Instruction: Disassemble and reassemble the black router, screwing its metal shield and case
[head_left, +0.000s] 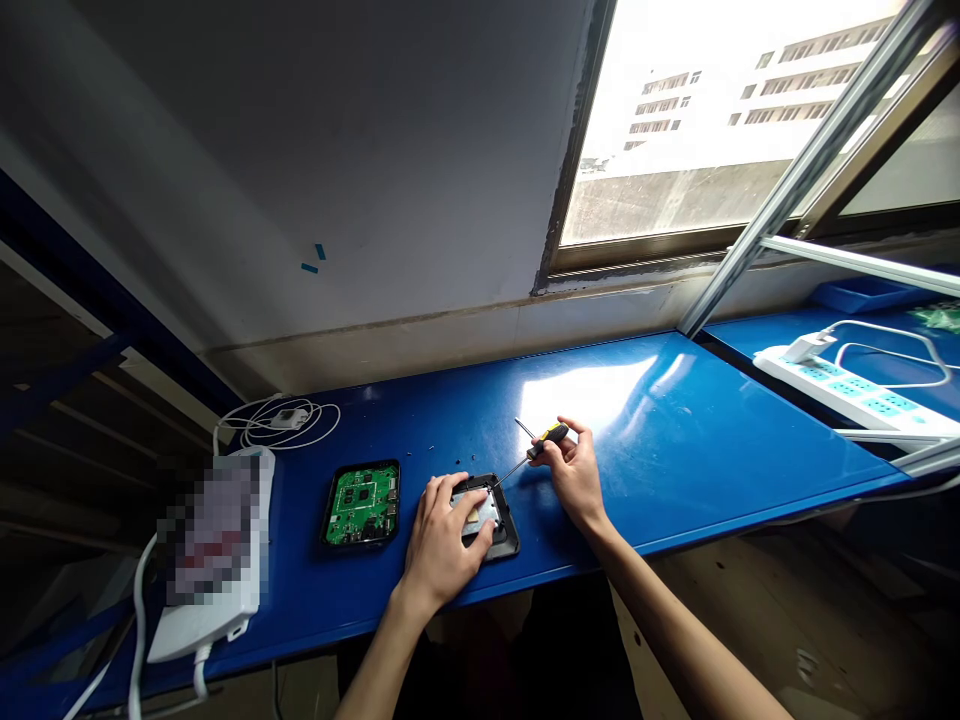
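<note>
A black plastic device casing (514, 535) with a silvery metal plate (459, 497) inside lies at the table's front edge. My left hand (442, 540) is over its left side, fingers bent and pressing on it, holding it down. My right hand (577, 475) grips the black-and-yellow handle of a screwdriver (551, 438). Its thin shaft slants down left, with the tip at the casing's upper right part. Just beyond my right fingers a second thin metal rod (523, 428) shows; its other end is hidden. Several tiny dark screws (458, 462) lie behind the casing.
Left of my hands, a black casing with a green circuit board (360, 503) lies on the blue table (712, 450). A white power strip (251, 575), partly pixelated, and a coiled white cable (322, 425) are further left. Another power strip (855, 390) stands right, past a metal frame (795, 150).
</note>
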